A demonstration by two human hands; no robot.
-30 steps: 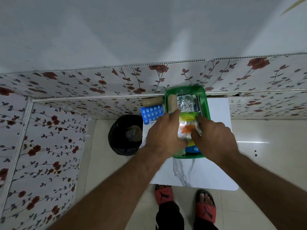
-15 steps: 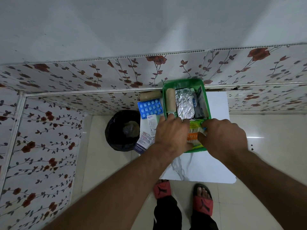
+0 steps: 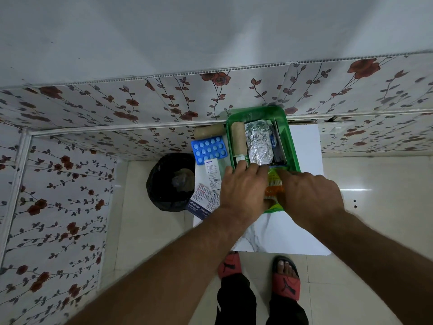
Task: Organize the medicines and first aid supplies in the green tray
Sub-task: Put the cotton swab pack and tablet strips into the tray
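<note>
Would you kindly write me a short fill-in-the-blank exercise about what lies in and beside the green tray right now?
1. The blue blister pack lies on the table to the ____ of the green tray.
2. The crinkled foil packet lies ____ the tray.
3. The left hand and right hand press a colourful packet into the tray's ____ end.

Missing words: left; inside; near
</note>
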